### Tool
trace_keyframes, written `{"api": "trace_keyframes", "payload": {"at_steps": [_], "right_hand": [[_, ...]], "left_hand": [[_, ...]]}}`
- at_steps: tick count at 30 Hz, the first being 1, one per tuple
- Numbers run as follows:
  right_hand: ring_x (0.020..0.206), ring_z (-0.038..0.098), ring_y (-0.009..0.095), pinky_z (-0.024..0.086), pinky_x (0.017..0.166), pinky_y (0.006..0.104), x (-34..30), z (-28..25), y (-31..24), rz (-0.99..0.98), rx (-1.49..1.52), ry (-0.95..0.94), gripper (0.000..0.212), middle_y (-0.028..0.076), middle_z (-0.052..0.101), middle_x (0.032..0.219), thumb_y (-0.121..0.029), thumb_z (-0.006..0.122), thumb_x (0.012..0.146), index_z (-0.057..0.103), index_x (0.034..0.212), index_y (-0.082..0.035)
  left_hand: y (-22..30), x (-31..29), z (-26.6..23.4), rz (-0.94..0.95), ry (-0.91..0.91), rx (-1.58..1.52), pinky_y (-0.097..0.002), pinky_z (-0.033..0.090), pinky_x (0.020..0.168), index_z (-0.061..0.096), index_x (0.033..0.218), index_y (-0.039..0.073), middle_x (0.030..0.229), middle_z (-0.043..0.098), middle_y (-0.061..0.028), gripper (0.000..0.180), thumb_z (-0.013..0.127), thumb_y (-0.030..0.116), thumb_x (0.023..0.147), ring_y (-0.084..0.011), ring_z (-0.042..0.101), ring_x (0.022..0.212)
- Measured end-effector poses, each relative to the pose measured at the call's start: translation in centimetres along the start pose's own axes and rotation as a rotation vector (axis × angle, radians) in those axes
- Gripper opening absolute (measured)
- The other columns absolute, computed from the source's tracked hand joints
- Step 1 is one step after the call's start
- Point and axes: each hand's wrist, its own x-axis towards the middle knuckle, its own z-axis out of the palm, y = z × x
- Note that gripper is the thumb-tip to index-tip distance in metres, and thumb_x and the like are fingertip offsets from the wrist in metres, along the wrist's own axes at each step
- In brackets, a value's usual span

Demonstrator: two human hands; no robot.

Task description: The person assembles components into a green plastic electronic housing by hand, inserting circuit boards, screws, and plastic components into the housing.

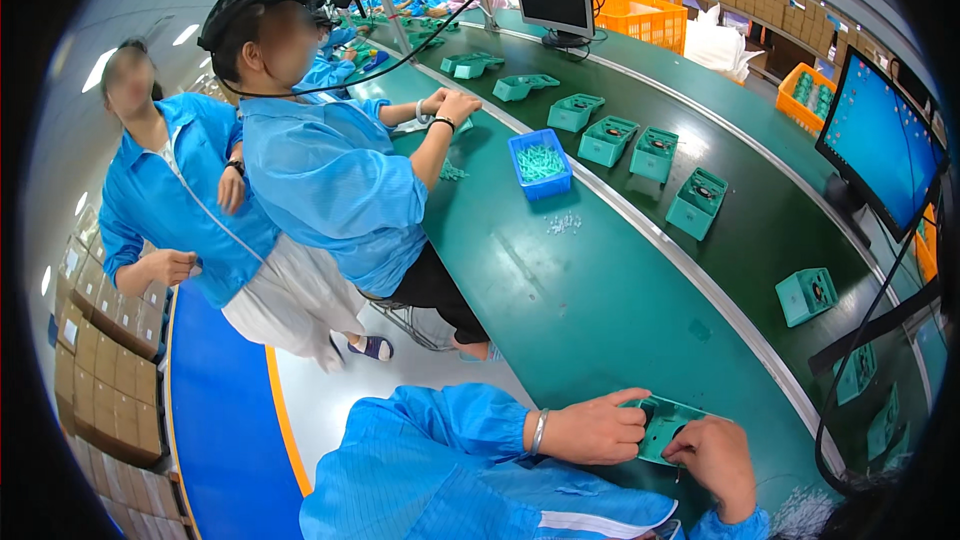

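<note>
Fingers of both hands clasp teal housing between them on bench.

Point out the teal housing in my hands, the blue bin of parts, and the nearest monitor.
teal housing (668,427), head view, its open top face.
blue bin (539,164), head view, its inside.
monitor (880,140), head view, its blue screen.

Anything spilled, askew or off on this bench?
Minor only. A scatter of small pale parts lies loose on the green bench, just below the blue bin rather than in it. Teal housings on the dark conveyor sit at mixed angles. Left hand and right hand grip a teal housing normally.
</note>
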Motion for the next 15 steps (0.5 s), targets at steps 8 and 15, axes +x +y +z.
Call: {"api": "trace_keyframes", "payload": {"at_steps": [8, 15], "right_hand": [[0.088, 0.064, 0.029, 0.052, 0.077, 0.0417, -1.0, 0.7, 1.3, 0.005, 0.114, -0.01, 0.008, 0.001, 0.071, 0.085, -0.022, 0.075, 0.08, 0.076, 0.08, -0.014], [0.089, 0.064, 0.028, 0.05, 0.081, 0.0418, -0.3, 1.0, 0.7, 0.043, 0.092, 0.02, 0.006, 0.001, 0.072, 0.086, -0.02, 0.074, 0.082, 0.077, 0.084, -0.015]], "left_hand": [[-0.5, 0.5, -1.3, 0.034, -0.124, 0.107, -0.0556, 0.04, 0.115, 0.056, 0.079, 0.015, 0.081, 0.053, -0.0027, 0.01, 0.066, 0.016, 0.08, -0.0214, 0.061, 0.094], [-0.5, 0.8, -1.8, -0.025, -0.18, 0.132, -0.0575, 0.04, 0.113, 0.063, 0.08, 0.015, 0.083, 0.058, -0.0005, 0.017, 0.079, 0.021, 0.078, -0.0201, 0.062, 0.095]]}}
